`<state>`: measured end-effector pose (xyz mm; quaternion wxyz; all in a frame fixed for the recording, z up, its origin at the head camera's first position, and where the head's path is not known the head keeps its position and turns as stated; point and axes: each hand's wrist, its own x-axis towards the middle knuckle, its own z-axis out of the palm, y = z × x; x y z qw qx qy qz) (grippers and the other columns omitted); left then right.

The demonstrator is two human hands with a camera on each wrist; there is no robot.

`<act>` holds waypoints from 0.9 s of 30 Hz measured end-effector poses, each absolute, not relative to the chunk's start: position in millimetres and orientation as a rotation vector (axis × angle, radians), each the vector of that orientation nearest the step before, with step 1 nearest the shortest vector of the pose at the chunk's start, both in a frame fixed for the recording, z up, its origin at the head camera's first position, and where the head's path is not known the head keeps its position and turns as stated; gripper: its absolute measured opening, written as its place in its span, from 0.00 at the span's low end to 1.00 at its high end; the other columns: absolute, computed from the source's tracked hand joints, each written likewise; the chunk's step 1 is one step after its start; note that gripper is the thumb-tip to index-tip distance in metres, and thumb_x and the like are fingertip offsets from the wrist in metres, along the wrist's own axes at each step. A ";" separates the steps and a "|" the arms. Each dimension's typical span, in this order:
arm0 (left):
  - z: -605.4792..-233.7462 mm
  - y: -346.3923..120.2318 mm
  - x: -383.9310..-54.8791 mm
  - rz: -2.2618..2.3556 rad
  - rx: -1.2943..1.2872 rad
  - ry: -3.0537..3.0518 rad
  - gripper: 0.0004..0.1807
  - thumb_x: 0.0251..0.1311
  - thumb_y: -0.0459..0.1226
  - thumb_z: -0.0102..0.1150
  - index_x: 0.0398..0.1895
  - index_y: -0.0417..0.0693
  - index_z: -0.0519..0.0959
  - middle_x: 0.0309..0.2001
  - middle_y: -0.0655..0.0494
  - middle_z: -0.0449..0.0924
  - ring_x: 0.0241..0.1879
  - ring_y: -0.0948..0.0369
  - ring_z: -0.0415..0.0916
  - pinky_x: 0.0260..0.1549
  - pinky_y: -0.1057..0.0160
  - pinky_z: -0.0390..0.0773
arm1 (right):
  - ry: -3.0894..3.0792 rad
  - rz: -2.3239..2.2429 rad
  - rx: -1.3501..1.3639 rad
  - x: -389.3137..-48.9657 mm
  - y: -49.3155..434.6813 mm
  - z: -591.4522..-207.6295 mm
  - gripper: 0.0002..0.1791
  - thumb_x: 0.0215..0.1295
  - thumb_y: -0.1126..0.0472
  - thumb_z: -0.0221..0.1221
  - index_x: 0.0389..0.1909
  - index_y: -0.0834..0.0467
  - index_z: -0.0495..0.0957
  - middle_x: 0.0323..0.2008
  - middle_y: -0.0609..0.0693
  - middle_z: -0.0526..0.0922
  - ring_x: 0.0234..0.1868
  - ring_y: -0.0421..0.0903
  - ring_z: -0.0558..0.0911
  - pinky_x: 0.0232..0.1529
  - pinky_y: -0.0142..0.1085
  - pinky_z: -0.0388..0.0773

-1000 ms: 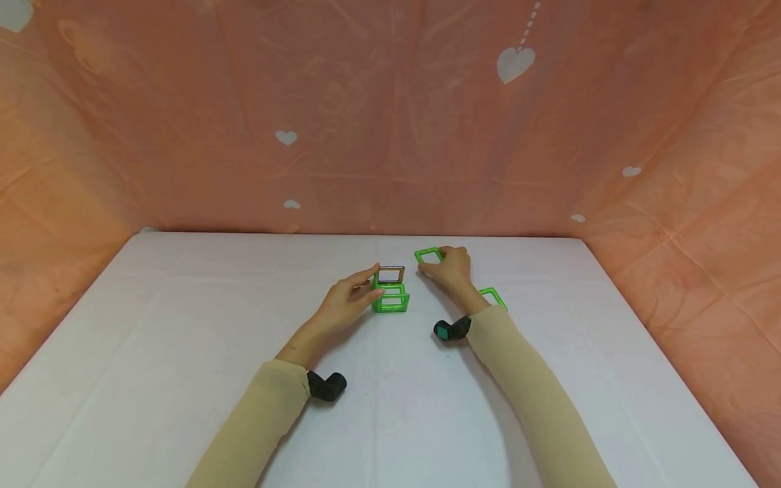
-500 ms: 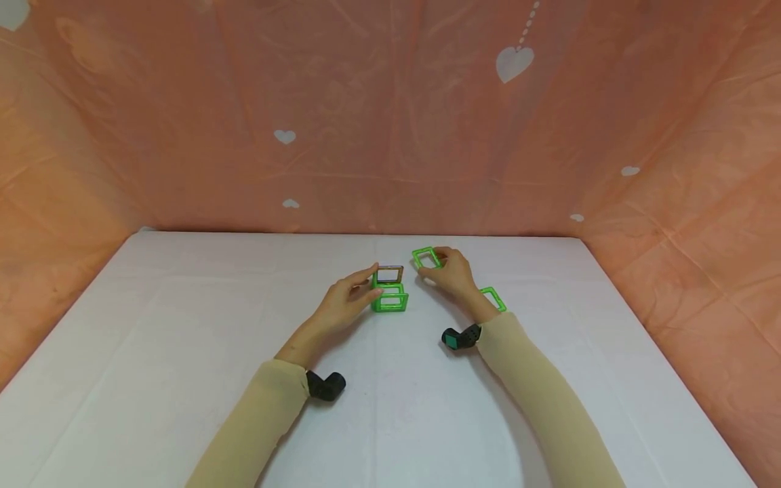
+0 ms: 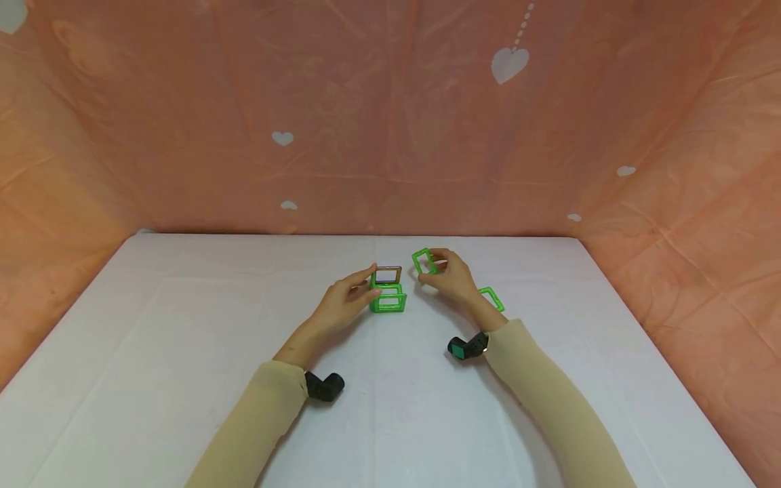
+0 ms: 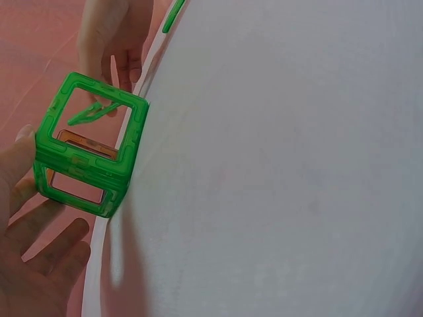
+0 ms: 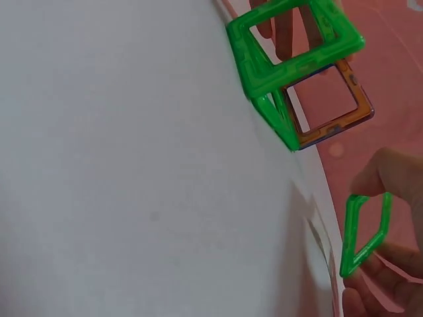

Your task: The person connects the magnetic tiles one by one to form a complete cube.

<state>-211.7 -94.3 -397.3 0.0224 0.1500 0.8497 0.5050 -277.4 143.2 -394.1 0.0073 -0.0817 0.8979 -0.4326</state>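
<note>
Left hand (image 3: 342, 306) clamped on green magnetic-tile box (image 4: 79, 162); orange square tile (image 5: 337, 123) on box's far side. Right hand (image 3: 454, 276) pinches loose green square tile (image 5: 351, 228), apart from box. Spare green tile (image 3: 496, 299) beside right wrist. Advised: light left-hand pressure; joints likely fold if squeezed.

Pinching boxy green frame (image 4: 78, 163) at left with left hand (image 4: 30, 249), lower fingers (image 4: 66, 239) apart below it. Showing orange frame (image 4: 89, 143) through upper opening, plus thin green piece (image 4: 84, 119) held by right hand (image 4: 119, 30) farther back. Cropping green strip (image 4: 173, 16) at top edge. Filling right side with white surface (image 4: 264, 165); backing left with pink drape (image 4: 33, 53).
</note>
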 end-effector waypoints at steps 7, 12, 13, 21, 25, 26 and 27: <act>-399.2 -94.8 -212.3 1.572 0.480 2.622 0.31 0.67 0.40 0.55 0.72 0.45 0.61 0.70 0.42 0.62 0.65 0.44 0.66 0.64 0.48 0.66 | 2.745 -1.418 -0.417 -271.6 145.7 -397.3 0.36 0.54 0.62 0.66 0.65 0.64 0.66 0.58 0.63 0.73 0.57 0.59 0.74 0.59 0.48 0.71; -399.1 -95.0 -212.5 1.575 0.488 2.627 0.31 0.67 0.40 0.55 0.71 0.44 0.61 0.70 0.42 0.62 0.65 0.44 0.66 0.64 0.48 0.65 | 2.708 -1.455 -0.553 -266.2 145.6 -397.6 0.37 0.53 0.66 0.67 0.64 0.66 0.65 0.56 0.65 0.74 0.55 0.60 0.76 0.59 0.49 0.72; -399.2 -95.1 -212.5 1.576 0.489 2.627 0.31 0.67 0.40 0.55 0.71 0.44 0.61 0.70 0.42 0.62 0.65 0.44 0.65 0.64 0.48 0.65 | 2.699 -1.455 -0.573 -265.1 145.6 -397.7 0.37 0.53 0.66 0.67 0.65 0.66 0.65 0.56 0.65 0.74 0.55 0.60 0.76 0.59 0.50 0.72; -400.0 -95.3 -212.6 1.583 0.485 2.618 0.31 0.68 0.40 0.55 0.72 0.45 0.61 0.70 0.41 0.62 0.66 0.45 0.65 0.64 0.49 0.66 | 2.618 -1.424 -0.720 -262.1 145.8 -402.9 0.40 0.53 0.69 0.67 0.68 0.65 0.61 0.58 0.65 0.71 0.56 0.61 0.76 0.58 0.51 0.72; -400.4 -95.8 -212.3 1.582 0.500 2.624 0.31 0.68 0.39 0.55 0.71 0.44 0.61 0.69 0.41 0.62 0.65 0.44 0.66 0.64 0.48 0.66 | 2.567 -1.429 -0.747 -260.0 145.8 -403.8 0.40 0.53 0.70 0.66 0.68 0.65 0.61 0.59 0.66 0.70 0.56 0.61 0.75 0.57 0.51 0.74; -400.5 -95.9 -212.3 1.582 0.505 2.623 0.31 0.68 0.39 0.55 0.71 0.44 0.61 0.70 0.41 0.62 0.65 0.44 0.66 0.63 0.48 0.66 | 2.559 -1.427 -0.744 -259.6 146.0 -404.2 0.40 0.52 0.70 0.66 0.67 0.65 0.61 0.59 0.66 0.70 0.56 0.61 0.76 0.57 0.50 0.74; -400.5 -95.9 -212.4 1.584 0.509 2.621 0.31 0.68 0.39 0.55 0.71 0.44 0.61 0.70 0.41 0.62 0.65 0.44 0.66 0.63 0.48 0.66 | 2.545 -1.433 -0.740 -259.2 146.1 -404.4 0.40 0.52 0.71 0.66 0.67 0.64 0.62 0.60 0.66 0.70 0.56 0.60 0.76 0.57 0.50 0.74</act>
